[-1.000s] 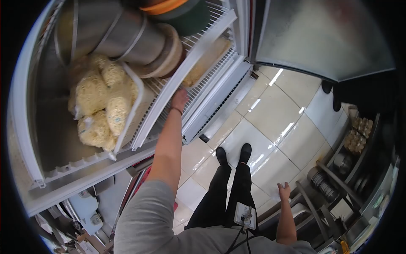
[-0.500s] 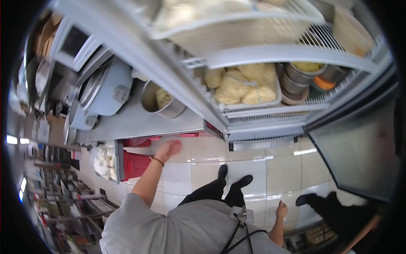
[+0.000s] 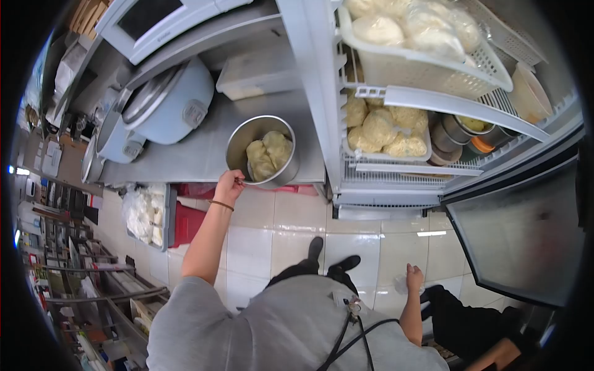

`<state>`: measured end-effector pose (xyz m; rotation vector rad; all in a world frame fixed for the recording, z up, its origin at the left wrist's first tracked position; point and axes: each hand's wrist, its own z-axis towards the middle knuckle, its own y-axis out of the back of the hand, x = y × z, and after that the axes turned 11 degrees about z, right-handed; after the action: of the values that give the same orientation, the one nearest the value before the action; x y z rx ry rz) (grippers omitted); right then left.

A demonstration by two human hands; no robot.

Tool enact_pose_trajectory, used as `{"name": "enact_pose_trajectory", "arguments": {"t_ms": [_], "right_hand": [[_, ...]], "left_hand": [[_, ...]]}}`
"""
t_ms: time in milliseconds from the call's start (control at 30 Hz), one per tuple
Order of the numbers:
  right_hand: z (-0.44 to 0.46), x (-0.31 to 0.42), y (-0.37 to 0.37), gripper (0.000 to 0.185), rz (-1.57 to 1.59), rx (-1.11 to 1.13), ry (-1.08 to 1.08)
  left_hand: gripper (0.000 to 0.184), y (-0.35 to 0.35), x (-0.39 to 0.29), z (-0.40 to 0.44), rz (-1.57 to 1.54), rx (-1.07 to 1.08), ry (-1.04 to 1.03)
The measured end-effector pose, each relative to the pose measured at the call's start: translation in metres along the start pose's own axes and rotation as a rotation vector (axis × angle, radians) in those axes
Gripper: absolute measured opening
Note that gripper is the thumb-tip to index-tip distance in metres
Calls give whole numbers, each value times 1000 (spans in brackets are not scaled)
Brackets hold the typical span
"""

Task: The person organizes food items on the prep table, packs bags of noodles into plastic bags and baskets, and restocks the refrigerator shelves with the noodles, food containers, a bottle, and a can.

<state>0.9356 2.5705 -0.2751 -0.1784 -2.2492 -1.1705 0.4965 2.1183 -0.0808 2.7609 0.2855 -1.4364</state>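
My left hand (image 3: 230,184) is closed on the near left rim of a round metal pot (image 3: 234,148). The pot stands at the front edge of a steel counter (image 3: 167,162) and holds pale yellow bagged lumps (image 3: 270,156). Low on the right, my right hand (image 3: 414,277) has its fingers curled, with something clear and thin, like a plastic bag (image 3: 402,285), beside it. Behind the pot is a lidded clear container (image 3: 257,71).
An open fridge with bagged noodles (image 3: 387,130) and a white basket (image 3: 427,68) is at right, its door (image 3: 513,229) swung out. Rice cookers (image 3: 170,111) stand left. A co-worker's dark-clothed leg (image 3: 464,321) is close by at lower right. Below the counter sits a grey bin (image 3: 166,216).
The view has turned from the fridge toward the counter. My left hand has gone from the fridge shelf to the pot and closed on its rim. The co-worker is nearer.
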Motion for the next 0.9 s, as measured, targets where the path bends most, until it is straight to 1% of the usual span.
{"name": "enact_pose_trajectory", "arguments": {"t_ms": [100, 167, 200, 233, 333, 400, 433, 467, 500, 567, 600, 633, 667, 700, 767, 800, 867, 900], "right_hand": [[-14, -33, -7, 53, -150, 91, -46], [-25, -64, -11, 53, -143, 28, -61], [-32, -69, -8, 52, -131, 31, -104], [-39, -74, -4, 52, -132, 18, -127], [-51, -89, 4, 53, -117, -31, -230], [-51, -105, 6, 53, -89, -69, -206], [-53, -108, 10, 53, -78, -87, -238], [-55, -108, 13, 53, -42, -116, -208], [-57, -108, 17, 53, -10, -143, -181], [-67, -100, 29, 57, 43, -159, -253], [-74, -100, 33, 58, 70, -178, -290], [-79, -102, 36, 60, 98, -199, -319], [-83, -109, 38, 60, 112, -170, -370], [-90, -116, 36, 60, 119, -178, -393], [-98, -122, 31, 51, 102, -234, -374], [-97, -122, 30, 51, 111, -237, -386], [-80, -110, 28, 32, 350, -147, -178], [-72, -74, 33, 22, 435, -118, -117]], "left_hand": [[15, 28, 28, -38, -9, 1, 32], [20, 33, 43, -52, 103, 48, -62], [26, 36, 53, -58, 144, 140, -52], [26, 28, 60, -71, 154, 161, -38], [31, -25, 77, -99, 340, 304, 21], [34, -58, 107, -98, 455, 396, 69], [35, -78, 125, -98, 459, 421, 74], [35, -95, 144, -96, 452, 462, 120], [31, -111, 168, -90, 458, 467, 118], [18, -146, 187, -95, 603, 493, 144], [18, -159, 199, -98, 630, 522, 166], [13, -173, 211, -99, 683, 536, 30], [10, -183, 222, -99, 728, 546, -112], [10, -190, 232, -94, 744, 564, -105], [13, -200, 247, -83, 899, 507, -307], [15, -212, 234, -97, 917, 500, -370], [15, -219, 238, -92, 932, 513, -397], [15, -221, 239, -89, 939, 518, -419]]}}
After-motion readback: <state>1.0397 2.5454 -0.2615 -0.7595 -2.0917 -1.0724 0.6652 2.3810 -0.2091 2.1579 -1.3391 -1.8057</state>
